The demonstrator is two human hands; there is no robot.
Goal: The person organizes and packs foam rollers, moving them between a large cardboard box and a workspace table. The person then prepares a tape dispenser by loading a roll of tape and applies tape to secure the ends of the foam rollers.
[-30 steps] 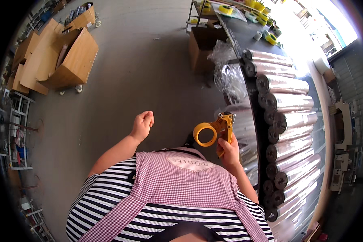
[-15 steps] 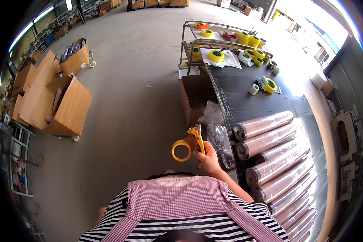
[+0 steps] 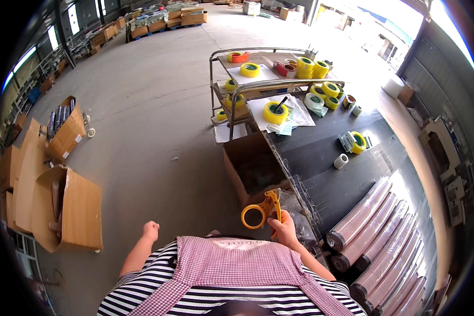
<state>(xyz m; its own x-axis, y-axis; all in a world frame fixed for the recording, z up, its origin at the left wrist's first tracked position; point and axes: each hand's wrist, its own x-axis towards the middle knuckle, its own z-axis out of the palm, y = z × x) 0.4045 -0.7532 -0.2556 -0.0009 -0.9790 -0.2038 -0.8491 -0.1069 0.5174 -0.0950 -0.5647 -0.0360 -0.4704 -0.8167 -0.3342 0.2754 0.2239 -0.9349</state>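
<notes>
My right hand [image 3: 285, 230] is closed round the handle of a yellow tape dispenser [image 3: 272, 200]. The dispenser's round hub points to the left, above the floor and near the table's left side. Out to the left, my left hand [image 3: 151, 230] is curled into a loose fist over the floor, with nothing visible in it. Just beyond the dispenser stands an open cardboard box [image 3: 234, 167]. Crumpled clear plastic [image 3: 305, 231] lies partly hidden behind my right hand.
Several plastic-wrapped rolls [image 3: 361, 213] lie on the dark table [image 3: 321, 142] to the right. A small white roll [image 3: 341, 161] and a yellow tape roll [image 3: 358, 142] sit farther up. A metal-railed rack [image 3: 211, 73] holds more tape. At left is a large open carton [image 3: 81, 210].
My left hand has come into view at the left. The rack, table and boxes now sit lower in the picture. My right hand still holds the tape dispenser.
</notes>
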